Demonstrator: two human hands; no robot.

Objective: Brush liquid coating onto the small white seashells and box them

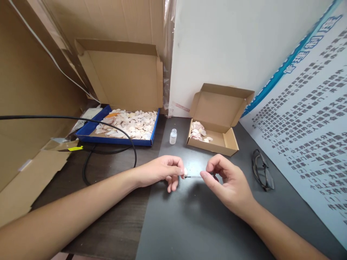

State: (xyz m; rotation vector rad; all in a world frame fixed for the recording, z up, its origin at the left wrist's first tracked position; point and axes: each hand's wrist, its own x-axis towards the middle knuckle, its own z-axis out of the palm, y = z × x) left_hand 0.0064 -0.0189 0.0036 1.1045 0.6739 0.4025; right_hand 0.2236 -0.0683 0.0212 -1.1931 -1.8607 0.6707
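Note:
My left hand [168,171] is closed, with a small pale seashell [185,172] pinched between thumb and fingertips. Opposite it, my right hand [227,180] grips a thin, rod-like tool [195,176] whose dark tip meets or nearly meets the shell; I cannot tell which. My fingers cover the tool's other end, and its exact kind is unclear. Just beyond the hands, a small labelled glass bottle [173,137] stands upright on the dark grey mat [189,231].
At the back left, a blue-edged box [114,140] holds many shells [132,122]. A smaller open cardboard box [214,147] with several shells [197,130] sits behind my right hand. Dark-framed glasses [262,171] lie at right. A black cable [135,155] loops across the left side.

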